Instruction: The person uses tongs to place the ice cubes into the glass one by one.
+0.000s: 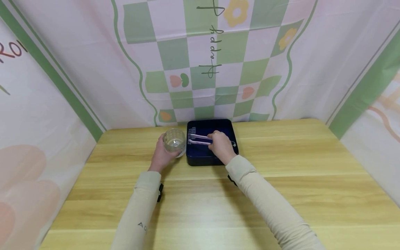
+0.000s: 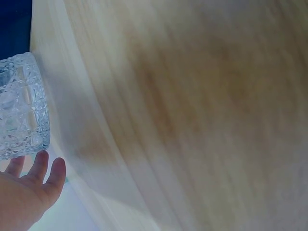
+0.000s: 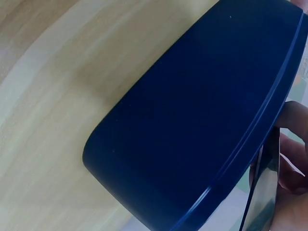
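Observation:
A clear, textured drinking glass point(image 1: 174, 139) stands left of a dark blue square tray point(image 1: 203, 161). My left hand point(image 1: 160, 158) holds the glass around its side, thumb toward me; in the left wrist view some fingertips point(image 2: 58, 168) show at the glass's bumpy wall. My right hand point(image 1: 222, 146) grips a pair of pale pink tongs point(image 1: 201, 142) above the tray. Their two arms point left and stand apart at the tips. Small clear pieces point(image 1: 191, 132) lie along the tray's left side, close to those tips; whether the tongs touch one, I cannot tell.
Under everything is a light wood-grain table point(image 1: 193, 208). A patterned curtain point(image 1: 175, 55) hangs just behind the tray, and more cloth hangs at both sides. A small pale loop point(image 1: 233, 143) shows by the tray's right edge.

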Tool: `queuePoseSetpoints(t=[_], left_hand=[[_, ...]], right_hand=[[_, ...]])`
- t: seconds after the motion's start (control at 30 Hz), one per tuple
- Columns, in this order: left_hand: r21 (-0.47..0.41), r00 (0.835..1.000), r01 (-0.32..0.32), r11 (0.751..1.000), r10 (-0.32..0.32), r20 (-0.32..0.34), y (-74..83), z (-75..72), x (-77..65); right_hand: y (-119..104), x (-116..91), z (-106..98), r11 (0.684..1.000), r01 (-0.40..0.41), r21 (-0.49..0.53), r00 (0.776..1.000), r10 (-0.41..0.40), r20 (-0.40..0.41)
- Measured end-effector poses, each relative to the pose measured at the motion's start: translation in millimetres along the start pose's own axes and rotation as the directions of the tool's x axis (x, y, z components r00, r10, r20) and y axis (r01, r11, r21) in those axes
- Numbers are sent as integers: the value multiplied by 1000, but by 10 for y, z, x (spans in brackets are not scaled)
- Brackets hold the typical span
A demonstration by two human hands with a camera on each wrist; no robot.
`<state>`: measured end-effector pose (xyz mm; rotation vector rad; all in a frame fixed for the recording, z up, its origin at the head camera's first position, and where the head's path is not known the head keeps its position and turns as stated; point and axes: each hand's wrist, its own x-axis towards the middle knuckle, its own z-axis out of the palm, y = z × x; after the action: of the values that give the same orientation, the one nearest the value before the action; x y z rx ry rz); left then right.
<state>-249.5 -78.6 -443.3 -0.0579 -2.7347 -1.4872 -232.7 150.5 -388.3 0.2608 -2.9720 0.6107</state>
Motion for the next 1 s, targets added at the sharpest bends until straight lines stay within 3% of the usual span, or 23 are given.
queuePoseSetpoints(t=[0.3,1.0], left_hand=[[18,1000,-1,1000,1,-6,29,-1,-24],[23,1000,8,1000,-8,1,22,-10,-15]], right_hand=[[20,22,59,1000,9,-12,999,-8,46],[51,71,136,999,34,-36,999,-33,43]])
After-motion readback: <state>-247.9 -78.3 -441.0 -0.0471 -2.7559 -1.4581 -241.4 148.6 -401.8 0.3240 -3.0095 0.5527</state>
